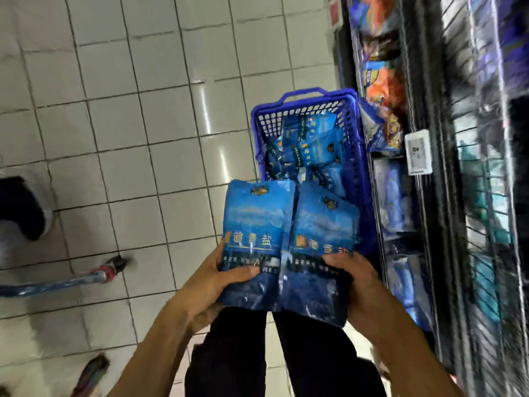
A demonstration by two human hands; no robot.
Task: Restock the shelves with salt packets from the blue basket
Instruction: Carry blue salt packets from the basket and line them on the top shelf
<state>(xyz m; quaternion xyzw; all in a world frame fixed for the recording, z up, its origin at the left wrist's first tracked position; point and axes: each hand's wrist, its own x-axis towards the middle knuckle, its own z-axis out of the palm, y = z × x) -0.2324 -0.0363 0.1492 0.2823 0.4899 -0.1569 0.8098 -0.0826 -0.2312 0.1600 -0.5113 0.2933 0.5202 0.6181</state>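
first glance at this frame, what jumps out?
Two blue salt packets, the left packet and the right packet, fill the centre foreground, gripped side by side by the left hand and the right hand. Just beyond stands the blue basket with more packets, on the white tiled floor beside the shelves.

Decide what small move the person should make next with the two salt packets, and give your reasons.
Probably swing both packets right, toward the shelves. The left hand grips one salt packet, the right hand another, both already lifted clear of the blue basket, which still holds more.
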